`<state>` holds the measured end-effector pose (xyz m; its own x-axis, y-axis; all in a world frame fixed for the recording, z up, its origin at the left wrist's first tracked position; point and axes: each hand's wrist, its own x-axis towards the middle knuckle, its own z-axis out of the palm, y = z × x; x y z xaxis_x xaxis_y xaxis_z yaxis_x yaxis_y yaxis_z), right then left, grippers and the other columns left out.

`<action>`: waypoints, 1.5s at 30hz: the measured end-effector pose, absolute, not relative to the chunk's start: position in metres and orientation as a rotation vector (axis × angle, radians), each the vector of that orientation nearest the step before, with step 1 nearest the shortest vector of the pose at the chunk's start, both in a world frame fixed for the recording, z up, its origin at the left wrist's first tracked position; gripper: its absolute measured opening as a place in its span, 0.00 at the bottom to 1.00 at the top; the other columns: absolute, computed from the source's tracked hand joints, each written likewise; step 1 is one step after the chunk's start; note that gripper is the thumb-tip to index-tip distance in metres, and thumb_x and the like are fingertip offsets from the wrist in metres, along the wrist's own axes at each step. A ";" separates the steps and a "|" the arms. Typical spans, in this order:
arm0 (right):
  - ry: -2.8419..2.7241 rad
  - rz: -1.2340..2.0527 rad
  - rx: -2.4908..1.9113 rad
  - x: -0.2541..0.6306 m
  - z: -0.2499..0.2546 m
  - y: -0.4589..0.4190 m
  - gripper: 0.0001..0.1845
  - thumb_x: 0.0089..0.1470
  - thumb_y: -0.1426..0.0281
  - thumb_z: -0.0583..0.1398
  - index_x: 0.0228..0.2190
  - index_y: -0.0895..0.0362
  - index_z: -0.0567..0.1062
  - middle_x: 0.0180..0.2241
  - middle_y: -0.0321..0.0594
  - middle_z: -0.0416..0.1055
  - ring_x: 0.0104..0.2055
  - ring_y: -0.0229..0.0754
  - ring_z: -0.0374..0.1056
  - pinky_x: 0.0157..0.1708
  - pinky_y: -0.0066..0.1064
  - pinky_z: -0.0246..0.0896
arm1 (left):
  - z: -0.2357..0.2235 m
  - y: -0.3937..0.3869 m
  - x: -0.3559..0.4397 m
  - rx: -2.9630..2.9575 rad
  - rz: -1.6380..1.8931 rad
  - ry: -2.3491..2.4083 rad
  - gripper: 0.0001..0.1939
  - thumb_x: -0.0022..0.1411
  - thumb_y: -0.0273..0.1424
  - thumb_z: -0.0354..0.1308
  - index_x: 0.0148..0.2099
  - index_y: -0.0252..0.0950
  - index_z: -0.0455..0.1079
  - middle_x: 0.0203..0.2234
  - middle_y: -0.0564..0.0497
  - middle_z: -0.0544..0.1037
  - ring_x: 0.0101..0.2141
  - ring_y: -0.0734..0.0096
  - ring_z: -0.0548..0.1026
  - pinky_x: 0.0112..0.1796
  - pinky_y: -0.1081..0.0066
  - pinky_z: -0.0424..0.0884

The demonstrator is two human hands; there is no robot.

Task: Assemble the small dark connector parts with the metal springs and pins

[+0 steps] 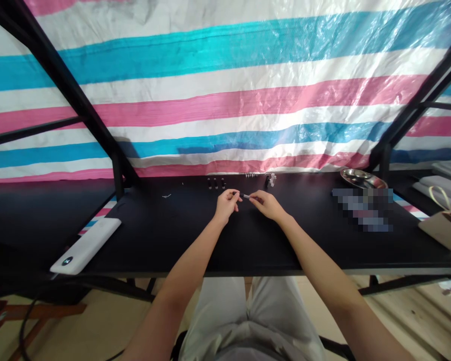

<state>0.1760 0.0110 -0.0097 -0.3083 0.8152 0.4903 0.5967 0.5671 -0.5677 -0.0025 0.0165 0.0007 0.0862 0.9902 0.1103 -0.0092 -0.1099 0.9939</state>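
Both my hands meet over the middle of the black table (173, 235). My left hand (227, 203) pinches one end of a small thin grey part (245, 196). From the other side, my right hand (267, 204) pinches the same part. The part is too small to name. Just beyond my hands, near the table's back edge, stand three small dark cylinders (215, 182) in a row. A few small metal pieces (251, 176) and a small white and black item (271, 179) lie beside them.
A white power bank (86, 245) lies at the table's left front edge. A metal dish (358, 177) sits at the back right, with a blurred patch beside it. A beige bag (443, 225) rests at the far right. Black frame posts (117, 173) stand at both sides.
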 end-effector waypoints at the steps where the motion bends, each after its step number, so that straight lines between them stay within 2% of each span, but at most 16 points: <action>1: -2.025 0.348 -1.146 0.177 -0.010 0.011 0.15 0.55 0.62 0.53 0.36 0.57 0.74 0.30 0.40 0.70 0.28 0.37 0.63 0.32 0.29 0.60 | 0.001 0.017 -0.003 1.317 1.237 1.091 0.12 0.55 0.35 0.55 0.38 0.32 0.65 0.23 0.54 0.72 0.11 0.85 0.63 0.13 0.80 0.52; 11: -1.846 0.372 -1.052 0.172 -0.005 0.008 0.14 0.54 0.61 0.54 0.34 0.56 0.74 0.33 0.41 0.67 0.30 0.37 0.64 0.31 0.30 0.62 | -0.011 0.017 0.000 1.450 1.053 1.092 0.09 0.56 0.32 0.55 0.38 0.31 0.65 0.22 0.54 0.73 0.11 0.85 0.63 0.12 0.80 0.54; 14: -1.760 0.413 -1.068 0.165 -0.005 0.007 0.15 0.52 0.59 0.56 0.33 0.57 0.74 0.30 0.40 0.66 0.28 0.36 0.62 0.28 0.29 0.61 | -0.013 0.015 0.002 1.480 1.033 1.075 0.08 0.56 0.30 0.54 0.38 0.31 0.65 0.22 0.54 0.72 0.11 0.84 0.63 0.12 0.80 0.54; 18: -1.638 0.559 -1.105 0.158 -0.010 0.008 0.17 0.50 0.56 0.56 0.30 0.57 0.74 0.26 0.39 0.68 0.26 0.36 0.63 0.27 0.29 0.61 | -0.011 0.013 0.005 1.489 1.000 1.071 0.08 0.57 0.29 0.53 0.39 0.31 0.65 0.22 0.54 0.72 0.11 0.85 0.63 0.12 0.81 0.54; 23: -1.569 0.738 -1.091 0.156 -0.015 0.011 0.19 0.48 0.54 0.57 0.30 0.58 0.72 0.25 0.39 0.71 0.27 0.37 0.66 0.28 0.29 0.62 | -0.006 0.010 0.005 1.484 0.981 1.072 0.08 0.57 0.30 0.54 0.39 0.31 0.65 0.22 0.55 0.72 0.11 0.85 0.63 0.12 0.81 0.55; 41: -1.642 0.746 -1.095 0.157 -0.022 0.013 0.18 0.48 0.55 0.57 0.31 0.59 0.72 0.26 0.39 0.71 0.27 0.38 0.66 0.28 0.30 0.62 | -0.004 0.008 0.005 1.421 0.977 1.020 0.07 0.58 0.31 0.52 0.38 0.32 0.63 0.22 0.54 0.71 0.11 0.84 0.64 0.12 0.81 0.53; 45: -1.635 0.774 -1.092 0.156 -0.023 0.013 0.18 0.48 0.55 0.57 0.31 0.59 0.72 0.26 0.39 0.71 0.27 0.37 0.66 0.29 0.30 0.62 | -0.004 0.009 0.005 1.346 0.975 1.008 0.08 0.62 0.33 0.47 0.40 0.33 0.60 0.21 0.55 0.72 0.10 0.83 0.64 0.12 0.81 0.52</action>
<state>0.1559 0.0132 -0.0230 -0.1114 0.9198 0.3762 0.2926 0.3922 -0.8721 0.0051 0.0094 -0.0040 0.2898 0.9570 -0.0089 0.0223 0.0026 0.9997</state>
